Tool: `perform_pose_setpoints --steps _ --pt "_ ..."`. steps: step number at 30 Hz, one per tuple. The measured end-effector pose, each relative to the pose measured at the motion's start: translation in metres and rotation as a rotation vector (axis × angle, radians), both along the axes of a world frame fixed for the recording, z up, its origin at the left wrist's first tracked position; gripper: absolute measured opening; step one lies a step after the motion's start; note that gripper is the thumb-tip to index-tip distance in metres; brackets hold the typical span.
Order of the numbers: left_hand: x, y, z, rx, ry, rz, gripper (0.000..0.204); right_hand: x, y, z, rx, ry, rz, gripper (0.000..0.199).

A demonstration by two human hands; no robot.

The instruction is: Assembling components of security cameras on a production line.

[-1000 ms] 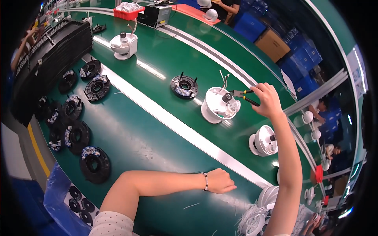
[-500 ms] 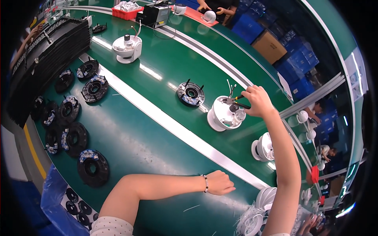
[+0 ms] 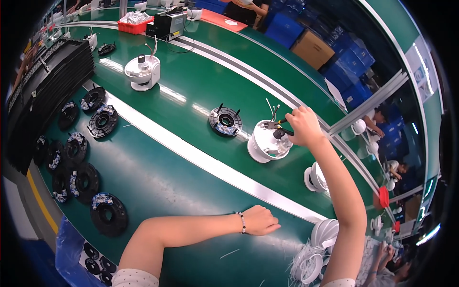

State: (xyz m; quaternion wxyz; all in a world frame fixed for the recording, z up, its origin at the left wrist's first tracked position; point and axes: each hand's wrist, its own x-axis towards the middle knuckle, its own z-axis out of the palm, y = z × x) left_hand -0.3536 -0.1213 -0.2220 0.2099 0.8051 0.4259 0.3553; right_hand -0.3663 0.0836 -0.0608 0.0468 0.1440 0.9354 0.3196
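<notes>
My right hand point(image 3: 306, 126) is closed around the handles of a pair of pliers point(image 3: 286, 130) with black and yellow grips. The jaws reach into the open top of a white round appliance housing point(image 3: 259, 147), among its inner parts and beside upright thin wires point(image 3: 273, 109). My left hand point(image 3: 260, 220) rests on the green table with its fingers curled, and nothing shows in it. A black ring-shaped part point(image 3: 225, 121) with a blue circuit board lies just left of the housing.
Several black ring parts with boards point(image 3: 109, 214) lie at the left beside a stack of black trays point(image 3: 52, 91). Another white housing point(image 3: 142, 72) stands farther back, and one point(image 3: 316, 177) is near my right forearm. White rings and plastic scraps point(image 3: 306, 263) lie at lower right.
My view has shifted a little, so most things on the table sit farther left. The pliers stay in my right hand at the housing, and my left hand stays on the table.
</notes>
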Motion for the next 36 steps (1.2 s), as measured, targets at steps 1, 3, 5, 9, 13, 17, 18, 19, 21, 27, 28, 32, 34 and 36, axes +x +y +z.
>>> perform_pose_setpoints --steps 1,3,5,9,13,17,18,19,21,27,28,32,34,36 --pt "0.0 -0.001 0.001 -0.003 0.003 -0.007 0.034 0.0 -0.003 0.0 0.021 -0.014 -0.026 0.029" --pt "-0.001 -0.001 0.001 -0.008 0.0 -0.008 0.033 0.003 -0.004 0.0 0.037 -0.024 -0.059 0.026" --pt "-0.001 -0.001 0.001 -0.005 0.004 -0.009 0.033 0.006 -0.004 -0.001 0.072 -0.062 -0.09 0.023" --pt "-0.001 -0.003 0.002 -0.012 0.027 0.006 0.032 0.016 0.001 -0.004 0.034 -0.147 -0.206 0.026" --pt "0.002 -0.004 0.002 -0.015 0.01 -0.011 0.032 0.047 -0.004 0.008 -0.045 0.098 -0.134 0.024" --pt "0.006 -0.001 0.001 0.103 -0.043 0.02 0.028 0.092 -0.032 0.028 -0.039 0.836 0.115 0.03" --pt "0.006 0.001 0.001 0.153 -0.068 0.029 0.027 0.103 -0.043 0.028 -0.106 1.016 0.08 0.036" --pt "0.004 -0.001 0.006 0.266 -0.115 0.029 0.024 0.112 -0.062 0.028 -0.216 1.175 -0.041 0.038" --pt "0.011 -0.01 0.018 0.363 -0.223 0.02 0.016 0.143 -0.099 0.021 -0.37 1.381 -0.075 0.039" --pt "-0.019 -0.068 0.024 0.172 0.242 0.625 0.059 0.207 -0.254 -0.039 -0.346 1.277 -0.224 0.042" --pt "-0.019 -0.072 0.014 0.056 0.237 0.703 0.066 0.215 -0.278 -0.046 -0.331 1.242 -0.227 0.043" --pt "0.01 -0.086 0.024 -0.077 0.318 0.278 0.067 0.224 -0.33 -0.068 -0.551 1.228 -0.169 0.045" --pt "0.018 -0.082 0.03 -0.616 -0.535 -0.095 0.05 0.222 -0.339 -0.069 -0.607 1.236 -0.073 0.045" --pt "0.008 -0.07 0.034 -0.719 -1.09 -0.116 0.036 0.221 -0.338 -0.072 -0.69 1.243 -0.045 0.044"
